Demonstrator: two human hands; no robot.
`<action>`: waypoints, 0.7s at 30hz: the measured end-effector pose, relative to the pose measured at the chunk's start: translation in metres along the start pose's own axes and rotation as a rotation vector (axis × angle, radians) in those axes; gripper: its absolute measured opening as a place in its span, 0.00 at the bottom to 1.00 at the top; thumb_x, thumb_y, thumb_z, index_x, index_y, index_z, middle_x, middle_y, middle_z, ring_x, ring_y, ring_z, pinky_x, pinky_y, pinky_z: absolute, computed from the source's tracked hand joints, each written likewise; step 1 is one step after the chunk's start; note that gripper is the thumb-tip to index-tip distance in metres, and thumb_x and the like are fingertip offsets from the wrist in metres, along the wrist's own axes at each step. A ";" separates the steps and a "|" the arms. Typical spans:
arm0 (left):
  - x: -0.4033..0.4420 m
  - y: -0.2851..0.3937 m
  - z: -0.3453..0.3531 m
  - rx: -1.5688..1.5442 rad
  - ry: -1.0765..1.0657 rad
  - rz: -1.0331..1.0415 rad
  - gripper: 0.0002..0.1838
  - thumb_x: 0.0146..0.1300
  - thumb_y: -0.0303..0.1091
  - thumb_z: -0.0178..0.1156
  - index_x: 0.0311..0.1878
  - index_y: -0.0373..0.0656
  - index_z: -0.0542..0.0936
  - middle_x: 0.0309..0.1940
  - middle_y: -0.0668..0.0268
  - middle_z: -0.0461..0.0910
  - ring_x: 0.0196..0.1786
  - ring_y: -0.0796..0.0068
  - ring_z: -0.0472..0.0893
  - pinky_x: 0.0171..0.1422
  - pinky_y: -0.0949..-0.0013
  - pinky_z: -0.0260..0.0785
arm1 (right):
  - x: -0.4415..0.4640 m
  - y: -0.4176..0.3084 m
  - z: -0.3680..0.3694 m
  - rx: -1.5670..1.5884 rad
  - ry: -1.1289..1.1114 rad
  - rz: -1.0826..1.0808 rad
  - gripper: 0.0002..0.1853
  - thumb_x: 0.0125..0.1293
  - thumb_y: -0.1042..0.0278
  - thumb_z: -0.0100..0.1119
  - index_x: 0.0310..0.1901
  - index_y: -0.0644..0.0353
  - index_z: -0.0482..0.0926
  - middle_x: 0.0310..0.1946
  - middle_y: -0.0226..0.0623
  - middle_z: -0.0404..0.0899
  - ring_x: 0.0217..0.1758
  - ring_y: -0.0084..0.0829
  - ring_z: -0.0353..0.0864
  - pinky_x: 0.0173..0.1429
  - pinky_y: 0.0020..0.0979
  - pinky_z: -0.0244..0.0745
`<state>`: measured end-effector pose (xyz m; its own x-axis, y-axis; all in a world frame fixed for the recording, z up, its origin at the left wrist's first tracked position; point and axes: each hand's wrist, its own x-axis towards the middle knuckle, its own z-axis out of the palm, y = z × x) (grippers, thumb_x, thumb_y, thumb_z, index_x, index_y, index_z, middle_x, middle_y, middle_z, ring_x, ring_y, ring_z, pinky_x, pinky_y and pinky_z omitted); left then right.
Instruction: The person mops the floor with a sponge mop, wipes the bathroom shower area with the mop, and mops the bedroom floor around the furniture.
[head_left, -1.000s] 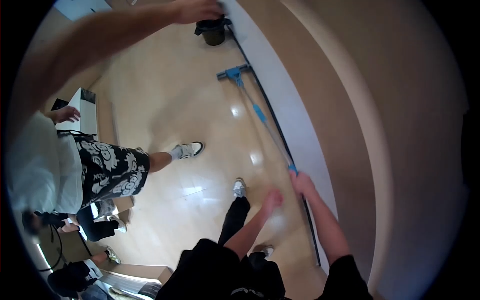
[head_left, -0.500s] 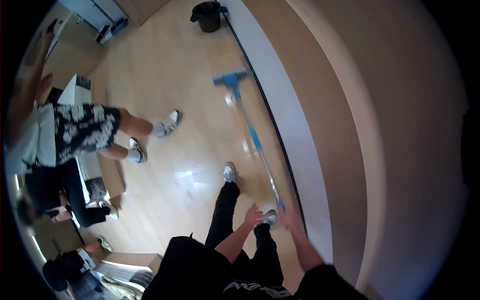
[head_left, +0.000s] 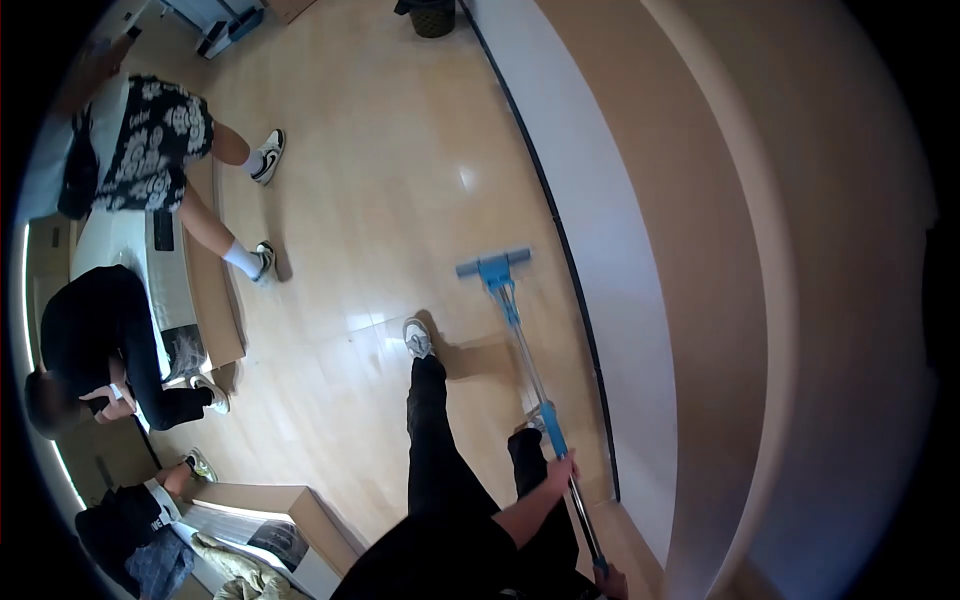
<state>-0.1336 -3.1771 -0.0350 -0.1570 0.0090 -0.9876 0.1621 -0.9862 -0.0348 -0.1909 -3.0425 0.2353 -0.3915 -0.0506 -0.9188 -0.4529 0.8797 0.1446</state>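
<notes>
A blue sponge mop (head_left: 535, 365) stretches from my body to the floor, its flat grey-and-blue head (head_left: 494, 265) resting near the wall's dark baseboard. My left hand (head_left: 563, 470) is closed around the metal pole, just below the blue sleeve in its middle. Lower down, at the frame's bottom edge, my right hand (head_left: 611, 581) grips the blue end of the handle; part of that hand is cut off. My shoes stand on the wooden floor, the right one partly hidden behind the pole.
A dark wastebasket (head_left: 433, 20) stands against the wall ahead. To the left, a person in patterned shorts (head_left: 155, 150) is on their feet, and two people sit on benches (head_left: 225, 315). The white and tan wall (head_left: 620, 250) runs along my right.
The mop head has come back nearer to me. My left hand, open and off the pole before, now grips it. My right hand has moved down and back with the handle end.
</notes>
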 end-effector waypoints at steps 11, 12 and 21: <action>0.014 0.334 -0.153 0.037 -0.249 0.420 0.13 0.58 0.43 0.46 0.38 0.45 0.70 0.28 0.67 0.76 0.30 0.77 0.75 0.35 0.74 0.67 | 0.238 -0.448 -0.038 0.152 0.355 -0.606 0.31 0.60 0.41 0.35 0.32 0.66 0.75 0.24 0.55 0.74 0.28 0.48 0.77 0.33 0.41 0.70; 0.009 0.336 -0.182 0.069 -0.236 0.414 0.13 0.58 0.43 0.46 0.38 0.45 0.70 0.28 0.67 0.76 0.30 0.77 0.75 0.35 0.74 0.67 | 0.237 -0.502 -0.052 0.235 0.158 -0.443 0.32 0.61 0.40 0.33 0.28 0.67 0.74 0.15 0.49 0.72 0.17 0.42 0.75 0.25 0.40 0.69; -0.009 0.257 -0.373 0.246 0.043 0.232 0.15 0.57 0.42 0.49 0.43 0.45 0.69 0.34 0.64 0.75 0.34 0.73 0.76 0.37 0.69 0.69 | 0.247 -0.575 0.053 0.607 -0.066 -0.606 0.29 0.58 0.43 0.41 0.14 0.63 0.70 0.09 0.41 0.71 0.10 0.33 0.70 0.17 0.36 0.64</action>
<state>0.2727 -3.3687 -0.0925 -0.1016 -0.2186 -0.9705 -0.0524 -0.9730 0.2246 0.0152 -3.5360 -0.0945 -0.1642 -0.5826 -0.7960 -0.0550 0.8111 -0.5823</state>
